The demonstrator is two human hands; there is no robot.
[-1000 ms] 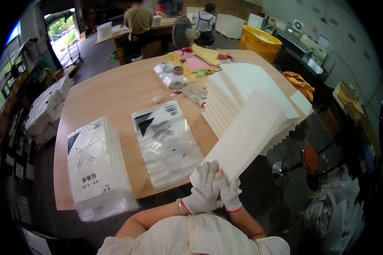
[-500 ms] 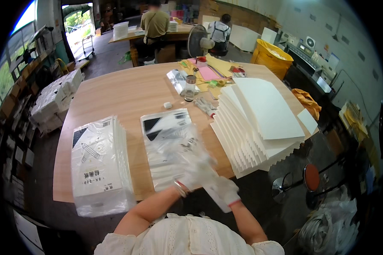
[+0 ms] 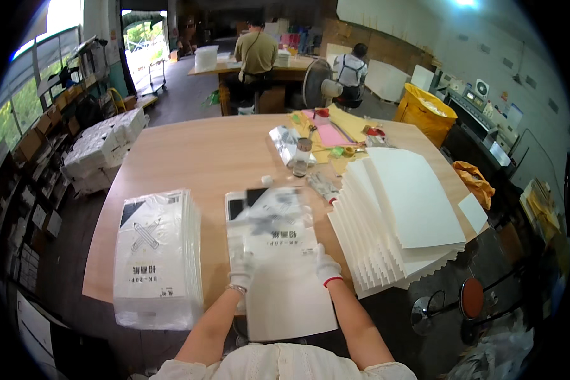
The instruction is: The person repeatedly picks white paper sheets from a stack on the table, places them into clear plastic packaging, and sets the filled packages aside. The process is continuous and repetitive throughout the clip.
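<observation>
Both of my hands wear white gloves. My left hand grips the left edge of white drawing paper, and my right hand grips its right edge. The far part of the paper lies inside a clear printed plastic bag, slightly blurred; its near end sticks out past the table's front edge toward me. Under it, another printed plastic bag shows at the left. Left of my hands lies a pile of printed plastic bags. A tall fanned stack of white paper stands to the right.
Beyond my hands on the wooden table are a glass jar, a small white object, a spare glove and yellow and pink sheets. Two people sit at a far table beside a fan. A round stool stands at right.
My hands, close together and blurred right of centre before, now sit apart on either side of the paper. The paper has swung from a slant to nearly straight. The head view has shifted.
</observation>
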